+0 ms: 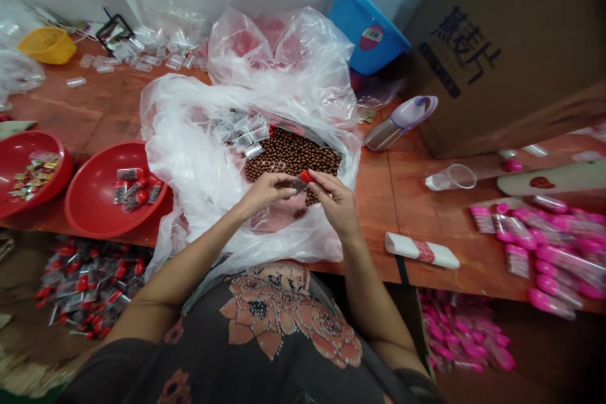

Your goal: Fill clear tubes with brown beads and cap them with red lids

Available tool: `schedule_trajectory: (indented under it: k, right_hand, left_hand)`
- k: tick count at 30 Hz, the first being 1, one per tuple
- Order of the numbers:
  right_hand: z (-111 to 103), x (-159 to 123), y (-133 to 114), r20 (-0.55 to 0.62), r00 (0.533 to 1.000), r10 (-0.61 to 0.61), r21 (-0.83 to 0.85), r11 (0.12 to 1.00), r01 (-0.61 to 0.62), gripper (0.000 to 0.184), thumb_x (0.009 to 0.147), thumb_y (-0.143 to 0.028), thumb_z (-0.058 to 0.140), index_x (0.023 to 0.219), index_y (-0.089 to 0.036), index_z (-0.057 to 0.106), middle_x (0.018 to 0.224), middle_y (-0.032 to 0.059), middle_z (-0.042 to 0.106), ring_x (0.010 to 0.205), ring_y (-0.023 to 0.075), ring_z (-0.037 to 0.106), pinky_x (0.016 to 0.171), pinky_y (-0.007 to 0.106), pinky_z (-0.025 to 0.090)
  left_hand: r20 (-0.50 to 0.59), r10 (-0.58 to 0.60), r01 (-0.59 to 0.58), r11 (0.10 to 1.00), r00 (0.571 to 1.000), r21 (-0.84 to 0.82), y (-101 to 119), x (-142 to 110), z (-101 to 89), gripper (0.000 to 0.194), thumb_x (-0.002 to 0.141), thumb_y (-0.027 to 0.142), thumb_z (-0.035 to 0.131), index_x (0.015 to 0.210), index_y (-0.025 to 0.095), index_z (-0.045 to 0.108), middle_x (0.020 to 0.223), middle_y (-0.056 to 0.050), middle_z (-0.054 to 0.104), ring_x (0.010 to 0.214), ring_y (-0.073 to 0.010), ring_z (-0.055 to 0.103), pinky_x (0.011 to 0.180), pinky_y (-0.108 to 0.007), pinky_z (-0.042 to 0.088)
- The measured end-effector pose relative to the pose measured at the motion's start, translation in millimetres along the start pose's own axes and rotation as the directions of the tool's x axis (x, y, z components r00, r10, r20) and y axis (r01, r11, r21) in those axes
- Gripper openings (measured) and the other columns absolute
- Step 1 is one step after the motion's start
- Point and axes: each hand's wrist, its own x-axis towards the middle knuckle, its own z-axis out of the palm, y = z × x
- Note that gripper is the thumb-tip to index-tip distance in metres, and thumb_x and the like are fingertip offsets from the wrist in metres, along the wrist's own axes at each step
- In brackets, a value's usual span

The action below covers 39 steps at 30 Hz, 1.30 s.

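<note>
Over a heap of brown candy balls, both hands meet at one small container. My left hand is closed on a small transparent plastic tube, mostly covered by the fingers. With thumb and fingers, my right hand pinches a red cap at the tube's end. Whether the cap is fully seated, I cannot tell. The balls lie in a large white plastic bag spread open on the table. Several transparent empty tubes rest in the bag, left of the balls.
To the left stand a red bowl of red-capped tubes and another red bowl with wrapped sweets. A blue basin, a lilac-lidded bottle and a big cardboard box are at right. Pink-capped containers pile up far right.
</note>
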Motion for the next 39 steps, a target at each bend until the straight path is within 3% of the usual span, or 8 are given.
schedule_trajectory:
  k: [6, 14, 19, 23, 26, 30, 36, 39]
  right_hand:
    - [-3, -6, -1, 0.068, 0.992, -0.104, -0.164, 0.980, 0.114, 0.029, 0.094, -0.036, 0.056, 0.121, -0.035, 0.067, 0.123, 0.0008, 0.071, 0.113, 0.0228, 0.064, 0.101, 0.048, 0.048]
    - [11, -10, 13, 0.170, 0.968, -0.187, -0.346, 0.908, 0.236, 0.066, 0.084, -0.042, 0.069, 0.142, -0.024, 0.045, 0.136, 0.0126, 0.060, 0.121, 0.0308, 0.057, 0.103, 0.051, 0.043]
    - [22, -7, 21, 0.254, 0.953, -0.166, -0.260, 0.937, 0.232, 0.069, 0.081, -0.050, 0.071, 0.141, -0.025, 0.046, 0.135, 0.0111, 0.059, 0.120, 0.0311, 0.056, 0.103, 0.048, 0.043]
    - [19, 13, 42, 0.181, 0.979, -0.094, -0.140, 0.983, 0.120, 0.042, 0.097, -0.044, 0.046, 0.134, -0.025, 0.054, 0.125, 0.0088, 0.064, 0.111, 0.0241, 0.061, 0.098, 0.041, 0.048]
    - [16, 30, 64, 0.135, 0.991, 0.000, -0.392, 0.918, 0.054, 0.029, 0.097, -0.029, 0.044, 0.108, -0.021, 0.070, 0.108, 0.0112, 0.069, 0.104, 0.0261, 0.060, 0.097, 0.044, 0.046]
    - [18, 41, 80, 0.263, 0.963, 0.060, -0.559, 0.823, 0.101, 0.023, 0.089, -0.017, 0.052, 0.092, -0.020, 0.074, 0.096, 0.0131, 0.071, 0.098, 0.0286, 0.059, 0.095, 0.047, 0.046]
    - [23, 34, 48, 0.013, 0.995, 0.096, -0.092, 0.991, -0.095, 0.025, 0.086, -0.029, 0.061, 0.108, -0.022, 0.071, 0.104, 0.0053, 0.075, 0.095, 0.0226, 0.065, 0.092, 0.041, 0.051]
    - [26, 26, 19, 0.056, 0.991, 0.125, 0.148, 0.980, -0.132, 0.020, 0.085, -0.036, 0.065, 0.098, -0.023, 0.074, 0.097, 0.0012, 0.076, 0.089, 0.0184, 0.068, 0.086, 0.035, 0.053]
  left_hand:
    - [-0.006, 0.033, -0.033, 0.999, 0.999, 0.016, 7, -11, 5.6, 0.031, 0.075, 0.020, 0.072, 0.106, 0.019, 0.076, 0.103, -0.006, 0.075, 0.088, -0.0159, 0.067, 0.080, -0.029, 0.051]
    - [-0.035, -0.005, 0.000, 0.990, 0.999, -0.144, 4, -11, 12.0, 0.035, 0.077, 0.041, 0.075, 0.100, 0.015, 0.071, 0.094, -0.006, 0.072, 0.083, -0.0151, 0.065, 0.080, -0.029, 0.052]
    - [-0.207, -0.094, 0.035, 0.962, 0.974, -0.270, -9, -5, 20.0, 0.040, 0.085, 0.057, 0.061, 0.089, 0.018, 0.058, 0.077, 0.000, 0.064, 0.066, -0.0114, 0.061, 0.062, -0.023, 0.050]
    - [-0.258, -0.146, 0.059, 0.946, 0.955, -0.320, -10, -6, 15.5, 0.033, 0.092, 0.050, 0.048, 0.089, 0.018, 0.056, 0.065, 0.001, 0.061, 0.047, -0.0094, 0.051, 0.046, -0.021, 0.041]
    - [-0.236, -0.174, 0.077, 0.925, 0.956, -0.372, -6, -9, 10.8, 0.033, 0.090, 0.045, 0.045, 0.094, 0.017, 0.061, 0.064, 0.000, 0.061, 0.046, -0.0095, 0.051, 0.045, -0.021, 0.040]
    - [-0.173, -0.203, 0.115, 0.901, 0.964, -0.419, -3, -11, 10.1, 0.040, 0.087, 0.047, 0.043, 0.100, 0.016, 0.064, 0.064, -0.001, 0.062, 0.046, -0.0103, 0.049, 0.046, -0.023, 0.039]
    - [-0.109, -0.189, 0.128, 0.900, 0.976, -0.418, -6, -14, 12.3, 0.049, 0.088, 0.045, 0.040, 0.116, 0.012, 0.063, 0.063, -0.003, 0.064, 0.046, -0.0111, 0.049, 0.047, -0.024, 0.038]
    - [-0.104, -0.179, 0.127, 0.917, 0.978, -0.379, -11, -13, 14.0, 0.052, 0.089, 0.045, 0.040, 0.124, 0.012, 0.060, 0.063, -0.003, 0.065, 0.047, -0.0115, 0.050, 0.048, -0.023, 0.038]
